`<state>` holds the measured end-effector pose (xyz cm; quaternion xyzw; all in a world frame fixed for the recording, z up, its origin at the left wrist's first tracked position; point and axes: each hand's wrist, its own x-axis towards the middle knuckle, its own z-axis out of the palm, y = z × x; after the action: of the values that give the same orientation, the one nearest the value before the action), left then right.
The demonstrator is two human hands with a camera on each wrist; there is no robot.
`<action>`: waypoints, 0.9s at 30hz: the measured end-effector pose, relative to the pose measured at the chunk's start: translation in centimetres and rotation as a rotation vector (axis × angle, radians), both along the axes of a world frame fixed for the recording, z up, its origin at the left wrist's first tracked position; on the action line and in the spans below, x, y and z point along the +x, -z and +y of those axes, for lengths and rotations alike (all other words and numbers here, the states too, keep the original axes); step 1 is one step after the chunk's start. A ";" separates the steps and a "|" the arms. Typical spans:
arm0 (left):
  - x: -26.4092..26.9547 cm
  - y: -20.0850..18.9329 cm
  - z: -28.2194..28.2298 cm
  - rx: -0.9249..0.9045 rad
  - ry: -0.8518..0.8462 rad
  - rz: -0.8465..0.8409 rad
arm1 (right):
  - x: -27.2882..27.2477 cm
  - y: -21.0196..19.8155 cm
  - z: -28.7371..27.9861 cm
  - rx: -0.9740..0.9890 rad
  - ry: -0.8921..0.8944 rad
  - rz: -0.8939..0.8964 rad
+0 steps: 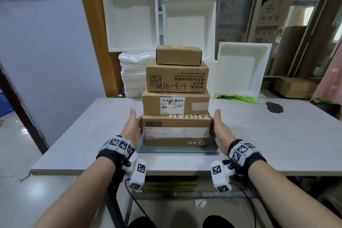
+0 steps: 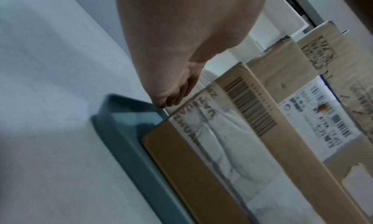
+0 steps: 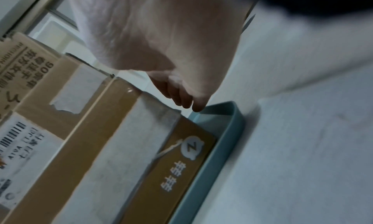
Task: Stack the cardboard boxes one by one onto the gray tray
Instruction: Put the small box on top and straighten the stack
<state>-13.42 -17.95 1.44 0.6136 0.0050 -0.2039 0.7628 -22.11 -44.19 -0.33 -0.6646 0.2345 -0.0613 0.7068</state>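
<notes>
Several cardboard boxes stand stacked on the gray tray [image 1: 177,149] near the table's front edge. The widest box [image 1: 175,129] is at the bottom, a labelled box [image 1: 175,103] lies on it, a printed box [image 1: 176,79] comes above that, and a small box [image 1: 178,55] sits on top. My left hand [image 1: 133,124] lies flat along the bottom box's left side. My right hand [image 1: 219,126] lies along its right side, thumb up. In the wrist views the left fingers [image 2: 175,96] and right fingers [image 3: 185,98] hang loosely beside the box above the tray rim [image 2: 121,139] [image 3: 226,144], holding nothing.
The white table [image 1: 259,135] has a dark stain [image 1: 274,107] at the right rear. White foam trays [image 1: 242,68] and a stack of white sheets [image 1: 135,76] stand behind it. Another cardboard box [image 1: 294,87] lies at the back right.
</notes>
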 end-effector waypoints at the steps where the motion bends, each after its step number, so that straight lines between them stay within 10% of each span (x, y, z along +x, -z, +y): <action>1: 0.1 0.4 0.4 0.014 -0.018 0.006 | -0.1 0.4 -0.1 0.003 0.010 0.015; 27: 1.0 3.1 0.2 0.023 -0.088 0.052 | -1.2 1.3 -2.0 -0.118 0.080 0.128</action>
<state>-12.47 -17.73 -1.69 0.6159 0.0543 -0.1859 0.7637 -23.36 -46.16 -1.61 -0.6978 0.3015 -0.0604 0.6469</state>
